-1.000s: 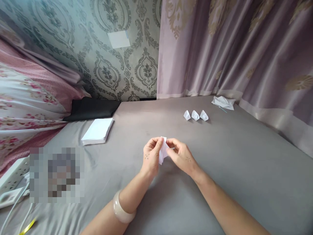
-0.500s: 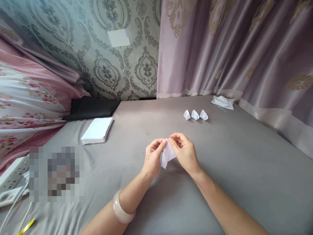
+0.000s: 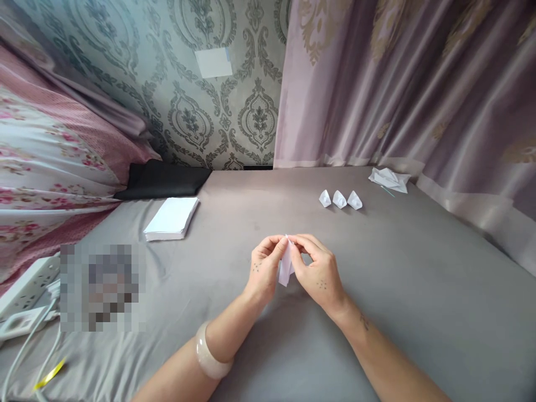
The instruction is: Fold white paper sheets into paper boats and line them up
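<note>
Between my two hands, above the grey sheet point(image 3: 234, 223), is a small folded piece of white paper point(image 3: 285, 270). My left hand point(image 3: 265, 264) pinches its upper end between thumb and fingers. From the other side, my right hand point(image 3: 317, 269) grips the same upper end, thumb close to the left thumb. The paper's lower end hangs down free, and my fingers partly cover its upper part. Beyond the hands, to the right, three small folded paper shapes point(image 3: 339, 199) stand in a row.
A thick stack of white paper point(image 3: 172, 216) lies at the left, before a black folded cloth point(image 3: 167, 180). White folded papers point(image 3: 389, 180) lie at the far right by the curtain point(image 3: 335, 111). Power strips point(image 3: 29, 285) with cables and a yellow strip point(image 3: 50, 375) are at the near left.
My right hand first moved up over the paper's top, and the paper's right part spread out. Now that hand is lower and the paper looks narrower again. The view has shifted slightly.
</note>
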{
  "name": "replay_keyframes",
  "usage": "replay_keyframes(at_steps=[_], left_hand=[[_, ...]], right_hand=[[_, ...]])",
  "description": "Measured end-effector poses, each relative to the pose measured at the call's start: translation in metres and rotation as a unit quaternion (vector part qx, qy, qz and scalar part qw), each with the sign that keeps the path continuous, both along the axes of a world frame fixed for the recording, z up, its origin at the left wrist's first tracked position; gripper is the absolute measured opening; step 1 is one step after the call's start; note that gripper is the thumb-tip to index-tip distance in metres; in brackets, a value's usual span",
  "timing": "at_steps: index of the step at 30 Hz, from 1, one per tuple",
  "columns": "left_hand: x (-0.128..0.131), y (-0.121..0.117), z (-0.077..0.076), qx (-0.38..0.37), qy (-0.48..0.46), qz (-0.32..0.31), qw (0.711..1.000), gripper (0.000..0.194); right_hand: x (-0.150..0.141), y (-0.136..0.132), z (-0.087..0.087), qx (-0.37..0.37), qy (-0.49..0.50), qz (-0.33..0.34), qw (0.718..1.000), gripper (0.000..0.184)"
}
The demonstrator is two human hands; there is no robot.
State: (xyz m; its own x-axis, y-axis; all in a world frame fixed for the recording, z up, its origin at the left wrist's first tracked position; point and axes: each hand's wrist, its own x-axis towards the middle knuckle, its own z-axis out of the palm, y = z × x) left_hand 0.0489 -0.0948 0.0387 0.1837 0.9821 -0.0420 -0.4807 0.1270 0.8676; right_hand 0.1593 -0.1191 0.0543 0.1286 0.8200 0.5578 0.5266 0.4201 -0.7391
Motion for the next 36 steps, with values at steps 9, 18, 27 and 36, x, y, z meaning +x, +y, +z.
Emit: replay_keyframes(at_steps=[9, 18, 27, 36], left_hand=[[-0.001, 0.005, -0.001, 0.018, 0.025, 0.018, 0.999, 0.013], [-0.002, 0.007, 0.001, 0.033, 0.023, 0.032, 0.999, 0.014], [-0.002, 0.009, 0.005, 0.049, 0.044, 0.022, 0.998, 0.017], [-0.007, 0.009, -0.001, 0.072, 0.158, 0.026, 0.984, 0.018]], right_hand=[[0.004, 0.001, 0.005, -0.173, 0.205, 0.028, 0.963, 0.018], [0.009, 0.005, 0.009, -0.258, 0.338, 0.051, 0.904, 0.025], [0.012, 0.005, 0.005, -0.258, 0.277, 0.039, 0.925, 0.024], [0.015, 0.008, 0.0, -0.288, 0.212, 0.047, 0.933, 0.031]])
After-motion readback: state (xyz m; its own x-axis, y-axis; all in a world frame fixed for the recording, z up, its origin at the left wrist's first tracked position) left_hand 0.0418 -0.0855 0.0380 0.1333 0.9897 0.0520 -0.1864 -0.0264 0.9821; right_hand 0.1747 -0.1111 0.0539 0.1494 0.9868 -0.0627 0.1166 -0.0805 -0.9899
